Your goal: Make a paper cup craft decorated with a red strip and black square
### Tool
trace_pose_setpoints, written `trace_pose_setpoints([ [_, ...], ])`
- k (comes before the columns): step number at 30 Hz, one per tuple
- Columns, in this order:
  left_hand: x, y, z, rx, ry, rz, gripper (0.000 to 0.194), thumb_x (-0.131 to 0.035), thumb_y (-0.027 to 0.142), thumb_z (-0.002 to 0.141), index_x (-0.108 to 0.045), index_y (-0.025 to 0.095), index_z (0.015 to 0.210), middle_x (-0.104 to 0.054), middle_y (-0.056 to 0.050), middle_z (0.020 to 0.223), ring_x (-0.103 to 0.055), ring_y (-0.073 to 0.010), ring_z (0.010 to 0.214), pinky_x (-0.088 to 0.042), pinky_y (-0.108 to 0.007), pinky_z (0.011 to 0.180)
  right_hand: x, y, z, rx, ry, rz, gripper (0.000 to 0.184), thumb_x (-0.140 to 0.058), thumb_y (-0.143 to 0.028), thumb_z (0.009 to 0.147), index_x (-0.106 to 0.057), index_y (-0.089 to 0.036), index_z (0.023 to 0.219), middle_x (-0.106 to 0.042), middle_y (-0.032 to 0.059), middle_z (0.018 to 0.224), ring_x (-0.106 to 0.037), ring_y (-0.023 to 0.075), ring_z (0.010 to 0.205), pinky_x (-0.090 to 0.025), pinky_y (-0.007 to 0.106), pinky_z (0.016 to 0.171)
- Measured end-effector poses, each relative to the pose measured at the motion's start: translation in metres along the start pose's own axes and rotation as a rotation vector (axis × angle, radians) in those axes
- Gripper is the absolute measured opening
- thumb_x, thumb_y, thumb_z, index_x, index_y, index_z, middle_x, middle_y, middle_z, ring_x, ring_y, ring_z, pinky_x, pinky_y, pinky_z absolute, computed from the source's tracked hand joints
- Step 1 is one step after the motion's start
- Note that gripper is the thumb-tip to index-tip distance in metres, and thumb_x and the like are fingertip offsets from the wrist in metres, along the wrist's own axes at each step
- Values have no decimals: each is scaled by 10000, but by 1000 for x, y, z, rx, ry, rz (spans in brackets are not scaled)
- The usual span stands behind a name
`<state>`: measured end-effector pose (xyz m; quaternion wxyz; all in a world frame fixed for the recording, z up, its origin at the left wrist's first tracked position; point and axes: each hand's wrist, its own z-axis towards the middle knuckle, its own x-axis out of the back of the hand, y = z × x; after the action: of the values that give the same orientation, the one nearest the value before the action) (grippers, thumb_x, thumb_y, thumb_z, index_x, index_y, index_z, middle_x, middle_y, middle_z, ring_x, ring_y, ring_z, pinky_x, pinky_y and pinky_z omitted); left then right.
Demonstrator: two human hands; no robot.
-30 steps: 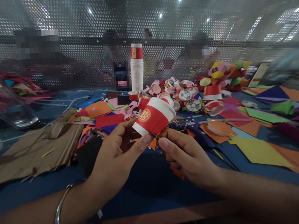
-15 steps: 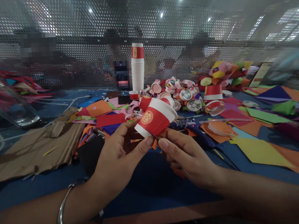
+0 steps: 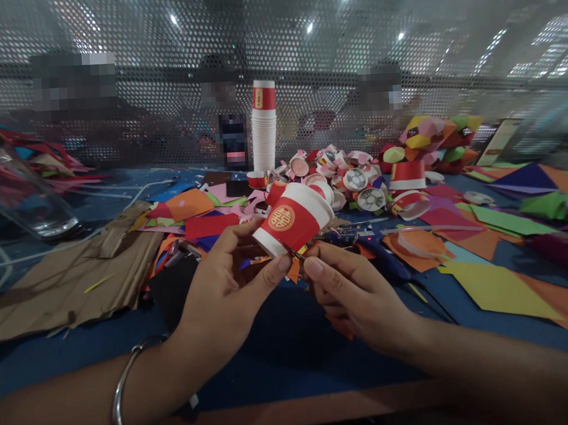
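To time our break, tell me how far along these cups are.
Looks done: the heap of cup pieces. In hand: the left hand holds a tilted cup; the right hand holds a thin dark tool against it. Apparently left: the tall stack of nested cups.

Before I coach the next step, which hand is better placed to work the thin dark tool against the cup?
Right, I'd judge: the right hand pinches the tool close to the cup, while the left hand holds it tilted.
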<state>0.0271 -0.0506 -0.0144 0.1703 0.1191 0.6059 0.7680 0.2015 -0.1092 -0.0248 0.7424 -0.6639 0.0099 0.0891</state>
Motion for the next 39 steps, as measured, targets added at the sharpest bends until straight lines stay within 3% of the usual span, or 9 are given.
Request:
trace_pose_setpoints([
  [12, 0, -3, -6, -128, 19, 166, 510, -846, 347, 849, -589, 201, 1264, -711, -127, 1268, -709, -286, 1163, -592, -439, 1000, -1, 2, -3, -69, 2, 45, 428, -681, -617, 945, -538, -223, 860, -291, -125, 580, -159, 46, 456, -133, 181, 383],
  [19, -1, -3, -2, -1, -28, 56, 515, -829, 414, 864, -583, 214, 1270, -738, -103, 1232, -725, -245, 1078, -624, -388, 905, 0, 2, -1, -42, 21, 2, 423, -675, -606, 954, -537, -220, 845, -331, -103, 622, -209, 54, 488, -155, 178, 396],
  [23, 0, -2, 0, 62, 27, 12, 493, -838, 442, 859, -619, 205, 1232, -754, -89, 1200, -733, -219, 1012, -620, -367, 876, 0, 1, 0, -44, -7, 19, 386, -662, -587, 974, -553, -224, 903, -331, -106, 631, -222, 54, 480, -178, 180, 396],
  [33, 0, 2, -1, 14, 37, -9, 503, -871, 379, 836, -612, 201, 1227, -762, -98, 1234, -760, -221, 997, -623, -289, 712, 0, 1, -1, -67, -43, 39, 378, -639, -573, 1003, -518, -237, 878, -286, -126, 585, -174, 47, 425, -165, 202, 368],
  [39, -3, 6, -3, -3, 62, 46, 476, -849, 365, 850, -607, 180, 1216, -774, -93, 1149, -761, -232, 1006, -634, -309, 773, 0, 2, 0, -19, -23, 39, 403, -660, -572, 991, -518, -219, 857, -355, -106, 636, -227, 37, 464, -172, 179, 387],
])
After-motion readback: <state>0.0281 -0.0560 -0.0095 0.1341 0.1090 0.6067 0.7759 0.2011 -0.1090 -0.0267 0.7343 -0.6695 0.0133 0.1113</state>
